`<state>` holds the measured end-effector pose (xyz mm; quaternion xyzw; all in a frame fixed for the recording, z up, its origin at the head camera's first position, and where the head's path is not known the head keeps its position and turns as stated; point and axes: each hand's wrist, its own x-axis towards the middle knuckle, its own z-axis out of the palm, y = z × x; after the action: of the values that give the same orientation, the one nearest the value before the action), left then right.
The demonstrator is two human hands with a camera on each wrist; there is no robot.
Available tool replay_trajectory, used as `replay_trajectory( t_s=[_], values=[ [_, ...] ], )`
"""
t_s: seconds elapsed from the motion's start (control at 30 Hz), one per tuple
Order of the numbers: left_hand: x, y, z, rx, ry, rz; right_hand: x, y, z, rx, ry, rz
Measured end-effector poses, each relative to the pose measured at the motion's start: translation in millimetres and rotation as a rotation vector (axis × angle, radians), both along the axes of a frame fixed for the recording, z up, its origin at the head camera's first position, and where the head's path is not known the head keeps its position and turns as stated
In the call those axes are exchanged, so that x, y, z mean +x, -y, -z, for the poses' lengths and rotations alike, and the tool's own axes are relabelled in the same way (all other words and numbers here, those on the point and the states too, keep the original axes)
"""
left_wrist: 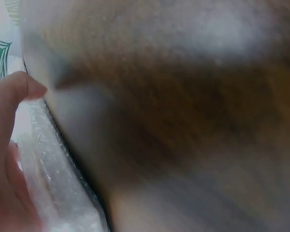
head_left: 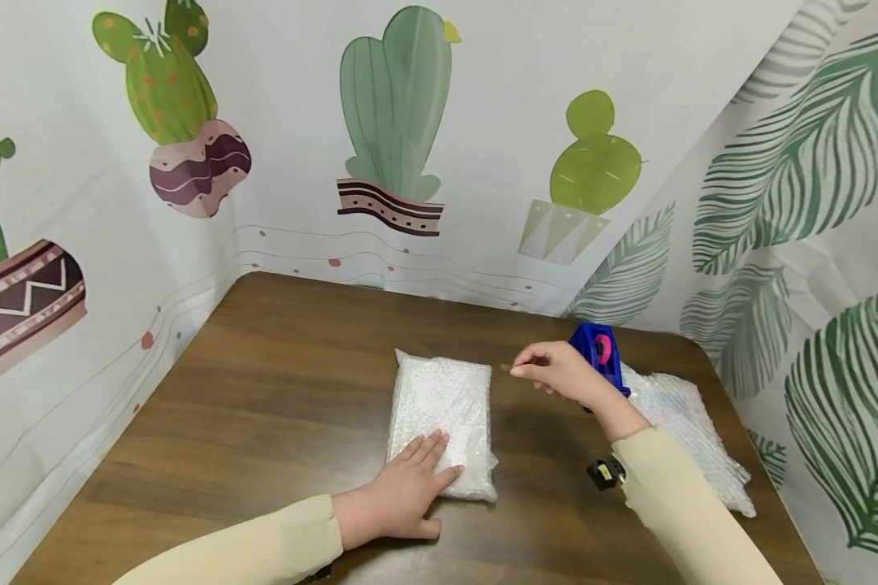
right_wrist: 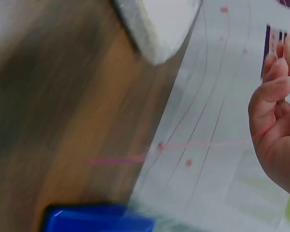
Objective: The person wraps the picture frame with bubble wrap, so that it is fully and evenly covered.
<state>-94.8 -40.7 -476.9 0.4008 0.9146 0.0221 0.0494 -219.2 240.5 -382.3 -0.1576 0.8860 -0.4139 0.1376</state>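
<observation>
A white bubble-wrapped package [head_left: 442, 390] lies flat on the table. My left hand [head_left: 402, 497] rests on its near part, fingers spread straight over the wrap and thumb out to the side. In the left wrist view, the package's edge [left_wrist: 58, 169] shows beside the thumb. My right hand [head_left: 559, 374] is raised to the right of the package. Between its thumb and fingertips it pinches a small translucent strip of tape [head_left: 506, 368], which points toward the package. Behind this hand stands a blue tape dispenser [head_left: 587, 340] with a pink core, partly hidden by the hand and wrist.
Another piece of bubble wrap [head_left: 691, 422] lies at the right side of the brown table [head_left: 263, 382], partly behind my right forearm. A cloth wall [head_left: 285, 162] printed with cacti and leaves rises along the table's back and sides.
</observation>
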Motion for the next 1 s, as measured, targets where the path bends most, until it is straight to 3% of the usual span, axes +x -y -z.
replay_trajectory(
  t_s=[0.23, 0.5, 0.73, 1.0],
  values=[
    [4.3, -4.0, -3.4, -0.068, -0.060, 0.000, -12.2, 58, 8.8, 0.093, -0.053, -0.256],
    [6.4, -8.9, -0.1, -0.139, -0.132, 0.016, -5.2, 113, 23.2, 0.208, -0.067, -0.480],
    [8.1, -9.8, 6.4, -0.155, -0.235, 0.019, 2.9, 143, 42.0, 0.253, -0.030, -0.564],
    [9.6, -9.9, 5.7, -0.175, -0.258, 0.020, -1.8, 153, 59.8, 0.321, -0.066, -0.582]
  ],
)
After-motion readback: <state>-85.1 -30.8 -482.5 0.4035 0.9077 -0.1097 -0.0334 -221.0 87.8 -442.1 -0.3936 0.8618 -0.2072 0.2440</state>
